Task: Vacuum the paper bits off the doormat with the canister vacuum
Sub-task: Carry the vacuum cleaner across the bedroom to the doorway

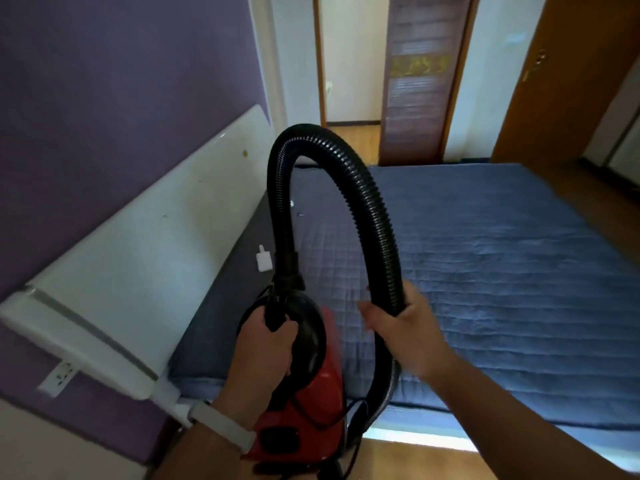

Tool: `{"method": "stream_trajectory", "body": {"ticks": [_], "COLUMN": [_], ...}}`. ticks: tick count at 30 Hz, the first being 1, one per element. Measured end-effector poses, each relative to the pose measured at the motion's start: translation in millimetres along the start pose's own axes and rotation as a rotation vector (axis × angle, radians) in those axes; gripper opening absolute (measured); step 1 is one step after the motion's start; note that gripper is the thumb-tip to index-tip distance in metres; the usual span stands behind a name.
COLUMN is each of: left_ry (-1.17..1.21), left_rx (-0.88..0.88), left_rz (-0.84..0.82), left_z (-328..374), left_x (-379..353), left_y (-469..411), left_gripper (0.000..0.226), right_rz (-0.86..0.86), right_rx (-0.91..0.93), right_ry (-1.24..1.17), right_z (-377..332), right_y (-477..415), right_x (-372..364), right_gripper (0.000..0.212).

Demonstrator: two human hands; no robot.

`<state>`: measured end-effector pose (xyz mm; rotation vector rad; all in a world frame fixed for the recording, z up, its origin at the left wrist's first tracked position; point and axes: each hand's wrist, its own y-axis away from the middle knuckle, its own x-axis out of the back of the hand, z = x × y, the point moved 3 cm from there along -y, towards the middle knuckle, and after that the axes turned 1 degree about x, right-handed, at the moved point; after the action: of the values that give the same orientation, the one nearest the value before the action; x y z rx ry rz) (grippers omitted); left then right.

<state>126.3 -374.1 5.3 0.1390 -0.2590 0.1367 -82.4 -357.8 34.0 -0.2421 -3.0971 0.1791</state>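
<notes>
Ribbed, slightly shiny black plastic along the hose (363, 202) at centre. Glossy red plastic on the vacuum body (320, 393) below. Quilted matt blue cloth over the bed (502, 271), right. Smooth glossy white headboard (156, 254), left. Varnished wood floor (415, 460), bottom edge.

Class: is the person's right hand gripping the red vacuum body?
No: the right hand grips the black hose; the left hand holds the red vacuum body.

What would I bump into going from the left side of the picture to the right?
Wall socket → white headboard → left hand gripping the vacuum handle → right hand holding the black hose → blue mattress → brown door.
</notes>
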Motion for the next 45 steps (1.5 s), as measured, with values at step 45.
{"method": "stream_trajectory", "body": {"ticks": [45], "left_ry": [-0.109], "left_rx": [-0.498], "left_rz": [-1.360], "left_z": [229], "left_x": [-746], "left_y": [132], "left_gripper": [0.009], "right_rz": [1.566], "right_rx": [-0.174], "right_ry": [0.586], "right_z": [-61], "right_y": [120], "right_x": [607], "right_gripper": [0.016]}}
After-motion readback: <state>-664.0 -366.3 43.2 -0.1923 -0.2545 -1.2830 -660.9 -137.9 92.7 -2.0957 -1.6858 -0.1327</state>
